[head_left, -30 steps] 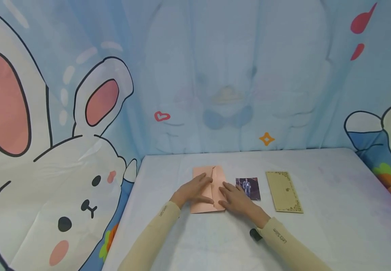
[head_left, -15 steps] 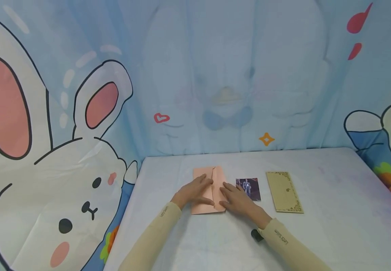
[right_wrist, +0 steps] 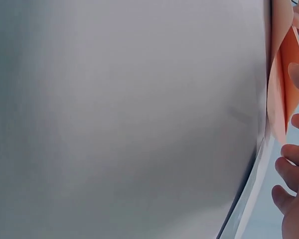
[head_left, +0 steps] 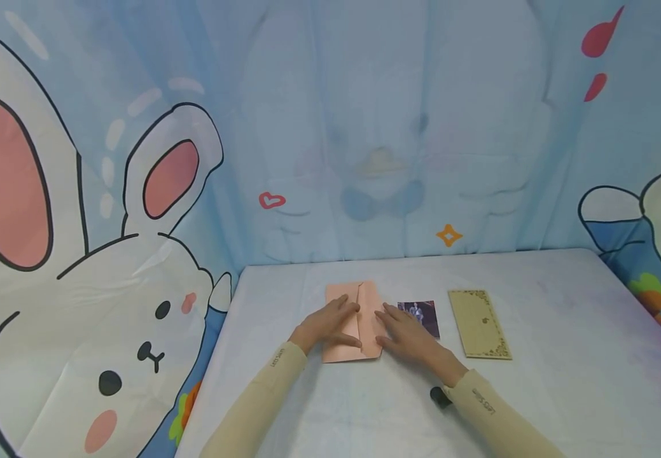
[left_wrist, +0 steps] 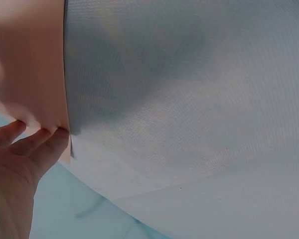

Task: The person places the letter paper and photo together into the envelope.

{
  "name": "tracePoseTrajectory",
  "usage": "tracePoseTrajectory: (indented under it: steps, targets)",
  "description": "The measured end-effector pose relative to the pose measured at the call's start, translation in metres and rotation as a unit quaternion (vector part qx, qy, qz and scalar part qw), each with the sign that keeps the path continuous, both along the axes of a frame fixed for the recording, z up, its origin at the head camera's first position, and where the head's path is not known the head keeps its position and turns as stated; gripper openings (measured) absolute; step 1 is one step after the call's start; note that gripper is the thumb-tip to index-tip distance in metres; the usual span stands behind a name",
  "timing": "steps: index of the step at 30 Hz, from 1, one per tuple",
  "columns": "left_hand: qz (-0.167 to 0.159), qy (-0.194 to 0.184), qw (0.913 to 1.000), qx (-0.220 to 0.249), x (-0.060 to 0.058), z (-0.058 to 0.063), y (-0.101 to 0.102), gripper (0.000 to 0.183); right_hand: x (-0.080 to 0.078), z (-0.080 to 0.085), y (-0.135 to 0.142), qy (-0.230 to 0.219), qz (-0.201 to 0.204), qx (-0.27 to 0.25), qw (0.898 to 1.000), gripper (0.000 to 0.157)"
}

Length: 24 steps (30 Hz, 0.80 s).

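Observation:
A peach paper envelope (head_left: 370, 324) lies on the white table, its seam running lengthwise. My left hand (head_left: 320, 326) rests on its left half, fingers spread and thumb reaching toward the seam. At the envelope's right edge is my right hand (head_left: 413, 341), its fingers extended and fingertips right at that edge. It partly covers a small photo (head_left: 427, 315) of people. In the left wrist view, fingertips (left_wrist: 60, 137) touch the envelope's paper (left_wrist: 32, 64). The right wrist view shows the envelope's side gaping, with an orange inner face (right_wrist: 291, 74) between the hands.
A gold card (head_left: 481, 324) with ornate corner patterns lies right of the photo. By the right sleeve's cuff is a small black object (head_left: 440, 397). Behind the white table (head_left: 565, 331) hangs a blue curtain (head_left: 319, 127) printed with cartoon rabbits.
My right hand has shifted slightly to the right, its fingers drawing back toward the envelope's edge and covering more of the photo. The left hand and envelope stay almost where they were.

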<state>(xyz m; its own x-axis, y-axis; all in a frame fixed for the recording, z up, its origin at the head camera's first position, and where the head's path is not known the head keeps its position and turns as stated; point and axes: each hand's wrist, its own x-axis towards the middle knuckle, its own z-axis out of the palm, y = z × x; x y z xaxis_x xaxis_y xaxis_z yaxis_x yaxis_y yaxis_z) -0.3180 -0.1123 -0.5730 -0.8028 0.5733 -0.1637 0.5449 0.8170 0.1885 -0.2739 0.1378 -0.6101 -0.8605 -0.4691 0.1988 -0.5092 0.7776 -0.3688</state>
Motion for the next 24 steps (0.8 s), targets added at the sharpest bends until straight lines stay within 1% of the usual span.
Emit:
tracePoseTrajectory:
  steps: [5,10,19,24]
  targets:
    - [0.012,-0.009,0.9999,-0.004,0.001,0.0,-0.001,0.091,0.001,0.001,0.006,-0.001,-0.019,-0.002,1.0,0.065]
    - [0.01,-0.009,0.9999,0.001,0.001,-0.001,-0.002,0.09,0.002,0.004,0.011,0.007,-0.021,-0.01,1.0,0.061]
    - [0.008,-0.014,0.9998,0.01,0.002,-0.001,-0.002,0.088,-0.002,0.004,0.024,0.066,-0.03,-0.01,0.997,0.05]
    - [-0.003,0.0,0.9999,0.014,0.002,-0.001,-0.002,0.087,-0.005,0.006,0.035,0.103,-0.028,-0.005,0.994,0.046]
